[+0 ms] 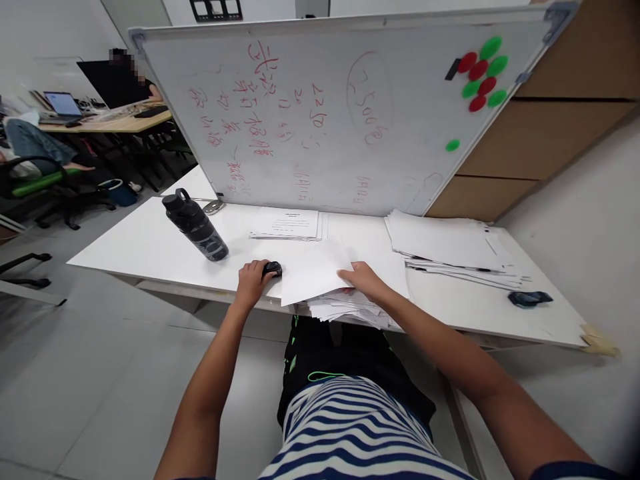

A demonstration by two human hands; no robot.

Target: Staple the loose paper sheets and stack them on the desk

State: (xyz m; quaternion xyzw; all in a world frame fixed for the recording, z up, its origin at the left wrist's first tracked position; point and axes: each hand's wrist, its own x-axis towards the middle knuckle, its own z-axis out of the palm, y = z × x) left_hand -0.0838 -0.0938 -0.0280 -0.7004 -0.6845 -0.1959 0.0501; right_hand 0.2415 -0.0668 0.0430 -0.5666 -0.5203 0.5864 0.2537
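Observation:
My left hand [253, 279] rests on the white table [150, 247] near its front edge, with its fingers closed around a small black object [273, 269]. My right hand [363, 279] holds the edge of a white sheet of paper [313, 270], lifted slightly above a messy stack of papers [345, 308] at the table's front edge. The sheet reaches across to my left hand.
A black water bottle [197, 227] lies tilted at the left. A printed paper stack [290, 225] sits at the back, a larger pile [445, 247] at the right, with a dark object [529, 298] near it. A whiteboard [345, 113] leans behind. A person sits at a far desk.

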